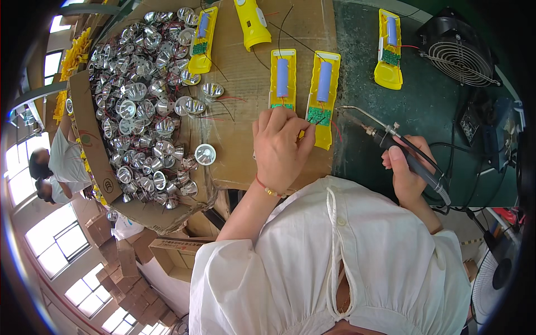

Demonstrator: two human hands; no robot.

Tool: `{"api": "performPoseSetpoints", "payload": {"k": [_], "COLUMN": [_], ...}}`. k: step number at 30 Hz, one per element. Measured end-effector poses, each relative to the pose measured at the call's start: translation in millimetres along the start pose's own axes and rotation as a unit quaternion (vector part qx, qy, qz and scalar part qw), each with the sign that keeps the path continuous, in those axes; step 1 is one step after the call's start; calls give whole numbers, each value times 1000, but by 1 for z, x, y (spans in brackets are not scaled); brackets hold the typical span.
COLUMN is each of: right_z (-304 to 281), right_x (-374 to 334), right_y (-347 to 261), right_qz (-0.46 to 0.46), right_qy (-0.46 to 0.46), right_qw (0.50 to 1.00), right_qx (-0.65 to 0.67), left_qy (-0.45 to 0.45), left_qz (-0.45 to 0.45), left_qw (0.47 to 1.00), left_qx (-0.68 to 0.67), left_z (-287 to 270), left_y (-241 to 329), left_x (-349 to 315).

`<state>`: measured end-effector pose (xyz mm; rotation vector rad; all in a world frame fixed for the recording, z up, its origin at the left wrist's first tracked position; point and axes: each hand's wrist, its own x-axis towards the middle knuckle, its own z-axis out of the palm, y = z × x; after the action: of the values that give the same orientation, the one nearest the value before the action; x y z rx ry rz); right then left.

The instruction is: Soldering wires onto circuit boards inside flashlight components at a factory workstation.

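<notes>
My left hand (pixel 279 146) is closed in a pinch at the lower end of two yellow flashlight half-shells; what its fingertips grip is too small to make out. The right shell (pixel 313 84) holds a purple battery cell (pixel 324 81) and a green circuit board (pixel 319 116) with thin dark and red wires beside my fingertips. Partly under my left hand lies the other shell (pixel 274 72), with its own cell and board. In my right hand (pixel 410 167) is a soldering iron (pixel 412 161) with a thin curved metal tube; its tip points left toward the right shell's board.
Silvery reflector cups (pixel 137 92) fill a cardboard box (pixel 96 142) at left. More yellow shells lie farther off, one (pixel 203 42) beside the cups and one (pixel 388 50) on the green mat (pixel 357 72). A black fan (pixel 458 53) stands at the far right.
</notes>
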<state>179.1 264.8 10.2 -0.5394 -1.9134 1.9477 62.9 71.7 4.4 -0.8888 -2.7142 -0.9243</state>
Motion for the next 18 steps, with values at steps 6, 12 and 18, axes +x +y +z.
{"api": "performPoseSetpoints", "payload": {"k": [6,12,18], "right_z": [-9,-22,-27], "right_x": [3,16,18], "right_y": [2,2,14], "right_qz": [10,-19,3], "right_qy": [19,81,127], "right_qw": [1000,996,992], "right_qx": [2,-4,8], "left_qy": [-1,-3,-102], "left_qz": [1,-26,-122], "left_qw": [1000,999,971], "left_qx": [3,17,177], "left_z": [-7,-10,23], "left_y": [3,-4,15], "left_x": [4,66,70]}}
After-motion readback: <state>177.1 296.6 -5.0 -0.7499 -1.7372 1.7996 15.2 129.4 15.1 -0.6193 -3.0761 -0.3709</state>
